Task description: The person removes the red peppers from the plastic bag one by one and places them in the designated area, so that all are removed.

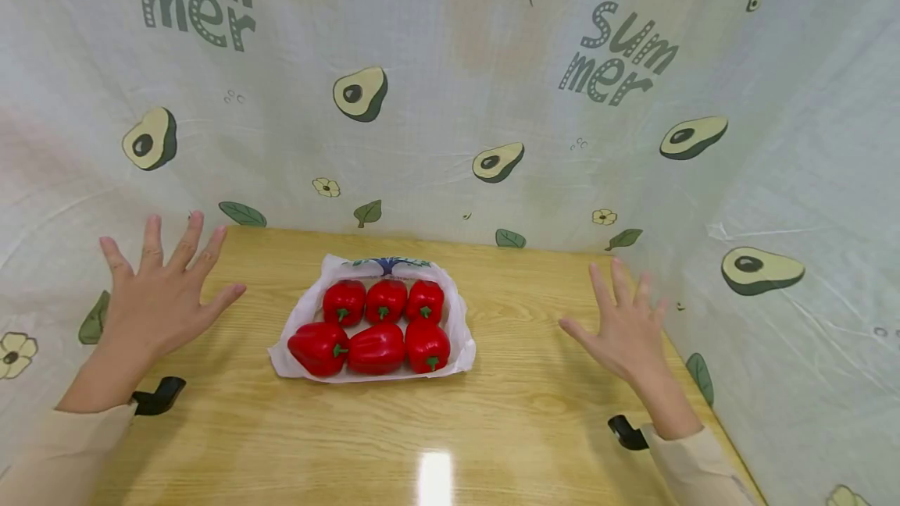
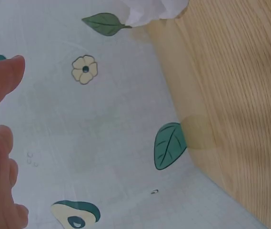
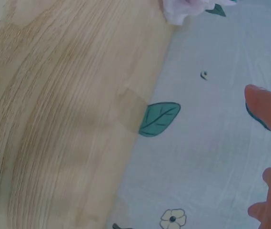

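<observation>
Several red bell peppers [image 1: 376, 348] with green stems lie in two rows in a shallow container lined with white paper [image 1: 460, 334], left of the table's middle in the head view. To their left my left hand [image 1: 163, 295] hovers with fingers spread and holds nothing. On the far right my right hand [image 1: 628, 326] is likewise spread, apart from everything. In the left wrist view a bit of the white paper [image 2: 156, 10] shows at the top; the right wrist view also catches a corner of the paper [image 3: 180, 10]. Neither wrist view shows the peppers.
The wooden table [image 1: 534, 412] has a bright reflection near its front. A pale cloth [image 1: 436, 37] printed with avocados, leaves and "summer" hangs behind it and along both sides. A black strap piece [image 1: 160, 395] sits at the left wrist, and another black piece [image 1: 627, 433] at the right.
</observation>
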